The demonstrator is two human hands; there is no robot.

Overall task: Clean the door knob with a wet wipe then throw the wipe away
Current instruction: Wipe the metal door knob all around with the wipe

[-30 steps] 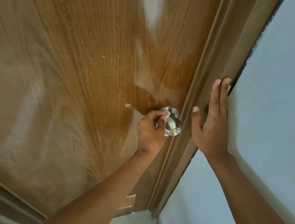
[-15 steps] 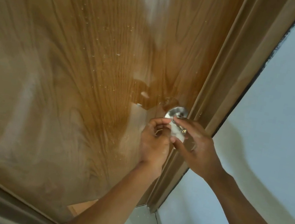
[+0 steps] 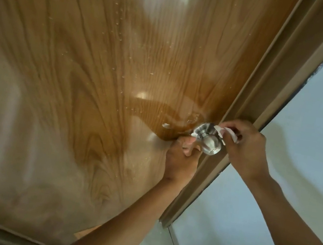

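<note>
The right hand [image 3: 246,149] is closed on one end of the white wet wipe [image 3: 228,133], pinching it just up and right of the door knob [image 3: 209,140]. The left hand [image 3: 181,162] sits curled just below the knob, fingers pinched on what looks like the wipe's other end; that part is mostly hidden behind the fingers and the knob's stem. The wipe seems to loop behind the knob, though the run between the hands is hard to follow. The steel knob stands out from the wooden door [image 3: 76,86] close to its right edge, hard by the door frame [image 3: 278,95], leaving the right hand little room there. Beyond the frame lies a pale wall [image 3: 309,168], open and unobstructed. Both forearms are cut off at the bottom edge.
</note>
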